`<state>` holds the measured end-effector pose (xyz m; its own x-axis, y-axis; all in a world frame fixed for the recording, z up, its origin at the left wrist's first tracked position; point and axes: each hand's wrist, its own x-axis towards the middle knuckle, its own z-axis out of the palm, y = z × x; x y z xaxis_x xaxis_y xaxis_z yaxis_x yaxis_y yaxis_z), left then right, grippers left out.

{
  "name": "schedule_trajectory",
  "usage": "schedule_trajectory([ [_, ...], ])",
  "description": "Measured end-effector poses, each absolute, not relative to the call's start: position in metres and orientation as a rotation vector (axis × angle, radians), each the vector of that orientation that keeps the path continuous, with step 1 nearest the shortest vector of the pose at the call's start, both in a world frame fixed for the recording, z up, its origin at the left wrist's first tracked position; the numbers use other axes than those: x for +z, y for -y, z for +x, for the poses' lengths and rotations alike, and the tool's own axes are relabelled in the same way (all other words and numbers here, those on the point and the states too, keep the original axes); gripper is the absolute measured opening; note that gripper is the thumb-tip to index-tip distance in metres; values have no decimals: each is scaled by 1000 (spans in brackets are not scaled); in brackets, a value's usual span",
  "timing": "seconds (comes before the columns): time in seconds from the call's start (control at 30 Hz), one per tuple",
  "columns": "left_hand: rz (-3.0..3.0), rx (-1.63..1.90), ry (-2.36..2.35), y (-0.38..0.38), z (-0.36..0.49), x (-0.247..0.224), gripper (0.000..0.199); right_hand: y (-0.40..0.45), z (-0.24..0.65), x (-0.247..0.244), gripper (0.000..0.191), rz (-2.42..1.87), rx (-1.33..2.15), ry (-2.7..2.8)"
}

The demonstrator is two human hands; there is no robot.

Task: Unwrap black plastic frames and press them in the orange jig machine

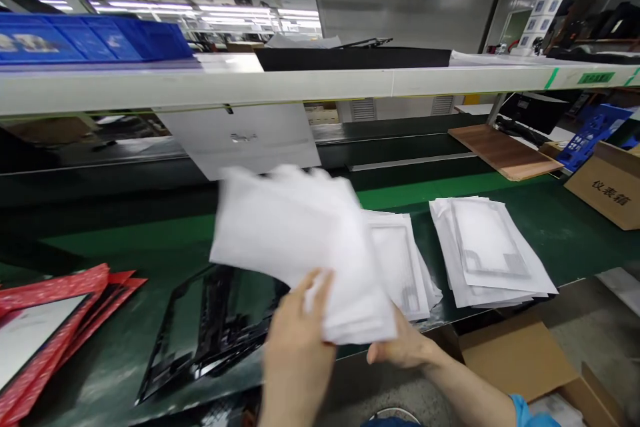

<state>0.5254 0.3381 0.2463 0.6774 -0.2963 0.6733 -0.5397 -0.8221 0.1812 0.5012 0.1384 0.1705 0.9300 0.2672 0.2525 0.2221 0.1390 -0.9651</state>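
Note:
A sheaf of white packing sleeves (pixel 295 233), blurred by motion, is held up over the near edge of the bench. My left hand (pixel 300 333) is closed on its lower edge, fingers on the face towards me. At the lower right corner my right hand (pixel 397 343) grips the same sleeves, its fingers partly hidden behind them. Just behind them lies a pile of white sleeves (pixel 395 260) with a frame-shaped part showing through the top one. Black plastic frames (pixel 200 327) rest on the bench left of my hands.
Another pile of filled white sleeves (pixel 493 247) lies to the right. Red bubble-wrap pouches (pixel 65 320) with a flat panel are at far left. A shelf (pixel 320 85) with a blue bin (pixel 95 39) crosses above the bench. An open carton (pixel 520 353) stands below at right.

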Motion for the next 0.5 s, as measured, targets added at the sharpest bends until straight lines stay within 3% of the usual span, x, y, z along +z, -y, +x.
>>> schedule_trajectory([
  [0.07,2529,861,878,-290,508,242,77,-138,503,175,105,-1431,-188,183],
  [0.17,2407,816,1057,-253,493,237,75,-74,515,185,75,-1432,-633,-355],
  [0.3,2263,553,692,-266,525,204,48,111,515,215,70,-1426,-1215,-652],
  [0.4,2321,27,134,-284,571,163,63,233,502,235,57,-1639,-1432,-1044],
  [0.5,2310,-165,-27,-287,607,136,70,294,483,241,65,-1873,-1452,-1152],
])
